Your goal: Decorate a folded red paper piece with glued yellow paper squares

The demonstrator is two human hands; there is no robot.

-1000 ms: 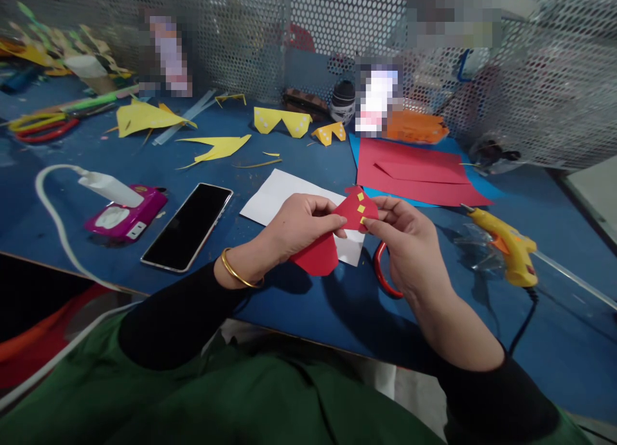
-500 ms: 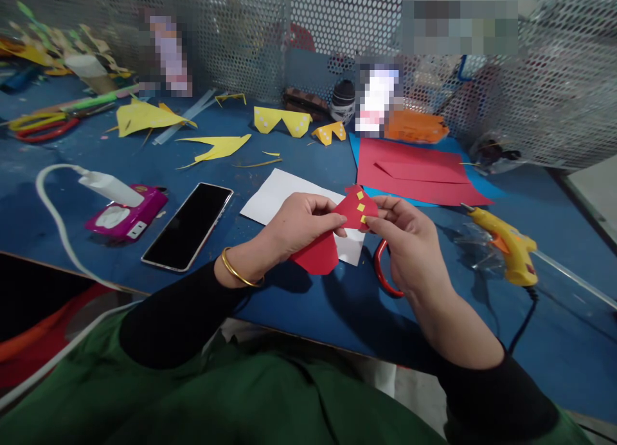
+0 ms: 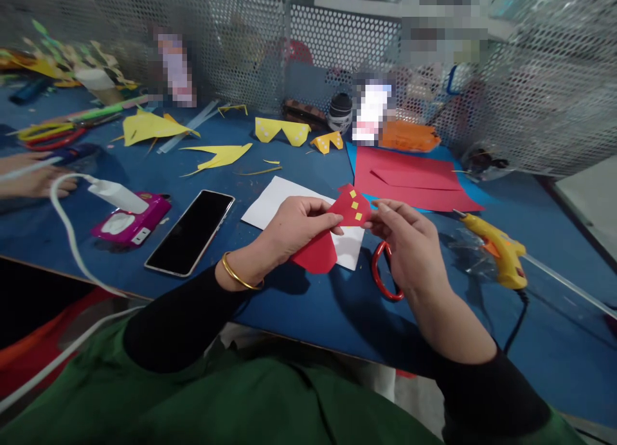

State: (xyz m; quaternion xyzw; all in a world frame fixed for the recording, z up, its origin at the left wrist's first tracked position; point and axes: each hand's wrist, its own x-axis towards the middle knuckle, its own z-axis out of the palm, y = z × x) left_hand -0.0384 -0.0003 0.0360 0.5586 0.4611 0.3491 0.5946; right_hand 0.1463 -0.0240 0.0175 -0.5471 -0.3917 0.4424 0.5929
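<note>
A folded red paper piece [image 3: 315,253] with three small yellow squares on its right part is pinched in my left hand [image 3: 301,225]. At its right edge, the fingertips of my right hand [image 3: 407,239] are pressed together on the red paper. Below the hands lies a white sheet [image 3: 265,204]. Red scissor handles [image 3: 376,271] show beside my right hand; the rest is hidden. Farther back stand yellow paper glasses [image 3: 283,131] and smaller orange ones [image 3: 328,141], both with pale dots. Red sheets [image 3: 414,168] lie on blue paper at the right.
A black phone [image 3: 190,233] and a purple power socket [image 3: 132,220] with a white plug lie left. A yellow glue gun [image 3: 496,245] rests right. Yellow scraps [image 3: 216,155] are behind. Another person's hand [image 3: 36,175] is at the far left. Mesh panels [image 3: 231,46] stand behind.
My right thumb has moved off the lowest yellow square to the paper's edge. Another person's hand has come into view at the left. The view has shifted slightly.
</note>
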